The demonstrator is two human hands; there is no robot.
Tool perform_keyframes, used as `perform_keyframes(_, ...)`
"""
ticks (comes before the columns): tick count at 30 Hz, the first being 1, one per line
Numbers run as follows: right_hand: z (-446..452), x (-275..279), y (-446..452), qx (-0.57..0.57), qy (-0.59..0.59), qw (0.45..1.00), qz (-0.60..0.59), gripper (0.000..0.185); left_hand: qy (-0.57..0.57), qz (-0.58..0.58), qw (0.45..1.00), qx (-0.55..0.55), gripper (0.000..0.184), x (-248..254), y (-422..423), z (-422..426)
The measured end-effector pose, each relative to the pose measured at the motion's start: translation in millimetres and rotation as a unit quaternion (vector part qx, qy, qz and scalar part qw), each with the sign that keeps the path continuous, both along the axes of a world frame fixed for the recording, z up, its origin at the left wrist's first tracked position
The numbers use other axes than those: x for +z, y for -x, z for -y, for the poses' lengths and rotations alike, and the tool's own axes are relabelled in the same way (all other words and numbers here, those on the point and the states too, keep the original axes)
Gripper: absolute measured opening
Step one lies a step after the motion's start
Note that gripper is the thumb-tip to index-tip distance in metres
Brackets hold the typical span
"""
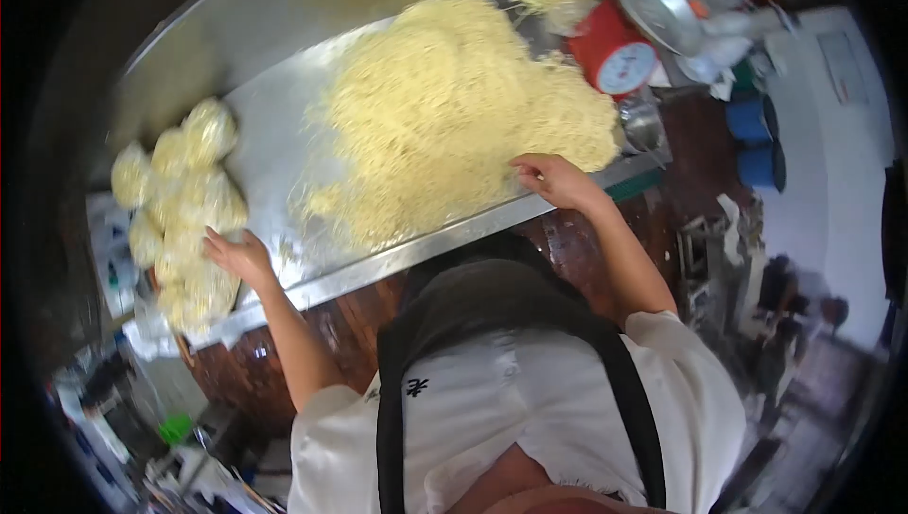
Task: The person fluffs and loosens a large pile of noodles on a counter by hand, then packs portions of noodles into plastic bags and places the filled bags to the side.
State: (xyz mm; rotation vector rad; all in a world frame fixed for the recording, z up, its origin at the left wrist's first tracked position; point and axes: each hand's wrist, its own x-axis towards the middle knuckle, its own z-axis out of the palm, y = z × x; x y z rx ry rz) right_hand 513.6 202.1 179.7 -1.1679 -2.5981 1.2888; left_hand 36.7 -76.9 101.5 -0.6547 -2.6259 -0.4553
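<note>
A broad heap of thin pale-yellow noodles [435,107] covers the middle and right of a metal worktop. My right hand [555,181] is over the heap's near right edge, its fingers loosely bent and apart, with nothing visible in them. On the left of the worktop lies a pile of clear plastic bags of noodles [199,197]. My left hand [240,259] reaches to the near right side of these bags, fingers stretched out. It touches or hovers just over a bag; I cannot tell which.
A red dial scale [615,51] with a round metal pan [657,8] stands at the back right. A metal bowl [644,124] sits near the right end. The worktop [274,112] has a raised front rim. Blue containers [757,140] are farther right.
</note>
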Motion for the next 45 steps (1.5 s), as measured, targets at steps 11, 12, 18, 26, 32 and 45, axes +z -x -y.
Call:
perform_keyframes(11,-248,105,-275,-0.430,-0.483,0.761,-0.053,0.024,-0.156,0.425,0.820,-0.351,0.066,16,-232,-165)
perform_keyframes(12,-284,115,-307,-0.477,-0.464,0.746,-0.033,0.025,-0.160,0.404,0.831,-0.347,0.067,16,-248,-171)
perform_keyframes(18,-489,92,-467,-0.432,-0.555,0.704,0.099,0.044,-0.137,0.456,0.827,-0.298,0.065,36,-340,-215)
perform_keyframes(26,-571,96,-510,-0.371,-0.438,0.792,0.210,0.039,-0.088,0.437,0.848,-0.286,0.061,59,-394,-242)
perform_keyframes(32,-566,126,-505,-0.392,-0.553,0.733,0.062,0.016,-0.089,0.428,0.852,-0.289,0.059,65,-412,-252)
perform_keyframes(45,-220,94,-231,0.007,-0.273,0.851,-0.449,0.020,-0.254,0.734,0.534,-0.334,0.078,98,-410,-361)
